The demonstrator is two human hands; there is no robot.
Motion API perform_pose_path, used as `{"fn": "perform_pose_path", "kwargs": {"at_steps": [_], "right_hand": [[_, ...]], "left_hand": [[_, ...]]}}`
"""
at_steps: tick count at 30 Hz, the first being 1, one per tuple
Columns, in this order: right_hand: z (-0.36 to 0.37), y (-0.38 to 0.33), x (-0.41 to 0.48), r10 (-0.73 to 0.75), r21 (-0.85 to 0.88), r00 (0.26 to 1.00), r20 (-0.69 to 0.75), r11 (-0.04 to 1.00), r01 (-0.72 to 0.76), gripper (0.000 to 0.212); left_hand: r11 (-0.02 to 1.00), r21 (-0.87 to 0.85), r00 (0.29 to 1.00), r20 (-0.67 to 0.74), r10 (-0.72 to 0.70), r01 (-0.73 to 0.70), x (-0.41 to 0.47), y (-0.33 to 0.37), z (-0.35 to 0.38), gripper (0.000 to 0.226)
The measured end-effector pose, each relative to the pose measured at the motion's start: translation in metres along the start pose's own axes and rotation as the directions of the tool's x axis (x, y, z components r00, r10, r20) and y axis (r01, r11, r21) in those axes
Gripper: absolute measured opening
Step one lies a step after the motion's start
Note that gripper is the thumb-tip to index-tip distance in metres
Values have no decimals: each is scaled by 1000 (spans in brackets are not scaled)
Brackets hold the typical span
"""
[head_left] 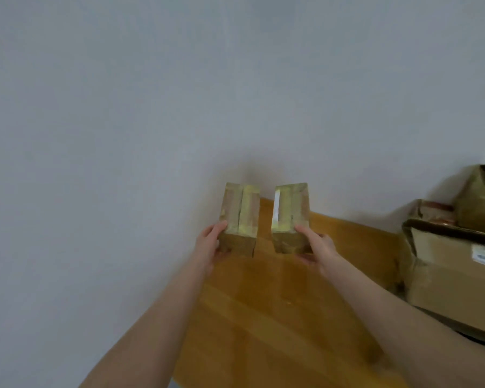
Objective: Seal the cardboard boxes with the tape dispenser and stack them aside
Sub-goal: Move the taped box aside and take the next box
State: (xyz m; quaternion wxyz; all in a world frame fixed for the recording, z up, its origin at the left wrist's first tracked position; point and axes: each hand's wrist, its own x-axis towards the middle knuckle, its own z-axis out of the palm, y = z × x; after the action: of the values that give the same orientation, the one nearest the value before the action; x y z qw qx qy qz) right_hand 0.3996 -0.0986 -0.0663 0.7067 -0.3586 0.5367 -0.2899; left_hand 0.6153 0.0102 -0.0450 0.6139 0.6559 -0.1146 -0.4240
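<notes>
A plain grey wall (151, 107) rises beyond both hands. Under them runs a wooden tabletop (263, 303), with worn large cartons (454, 275) out past the right hand. Each hand grips the near end of one small taped box: left hand (210, 242) on the left box (240, 217), right hand (317, 247) on the right box (290, 217). The boxes' long axes point away, with a gap between them. Stacking probably means lifting one over the other.

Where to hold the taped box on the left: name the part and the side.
Take the left box at its near end, coming from its outer left side, as the left hand does now: thumb on the taped face, fingers under. It is narrow enough for one grip, and the other box crowds its inner side.
</notes>
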Motion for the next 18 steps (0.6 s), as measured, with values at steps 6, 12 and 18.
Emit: {"fn": "perform_pose_path", "kwargs": {"at_steps": [6,12,18], "right_hand": [[24,3,50,112,110,992,-50,988,-106,69],[54,8,90,172,215,977,-128,966,-142,66],[71,15,116,166,-6,964,-209,985,-171,63]], "left_hand": [[986,155,987,140,-83,61,81,9,20,32],[955,283,986,106,-127,92,152,16,35,42],[816,570,992,127,26,-94,191,9,50,32]]}}
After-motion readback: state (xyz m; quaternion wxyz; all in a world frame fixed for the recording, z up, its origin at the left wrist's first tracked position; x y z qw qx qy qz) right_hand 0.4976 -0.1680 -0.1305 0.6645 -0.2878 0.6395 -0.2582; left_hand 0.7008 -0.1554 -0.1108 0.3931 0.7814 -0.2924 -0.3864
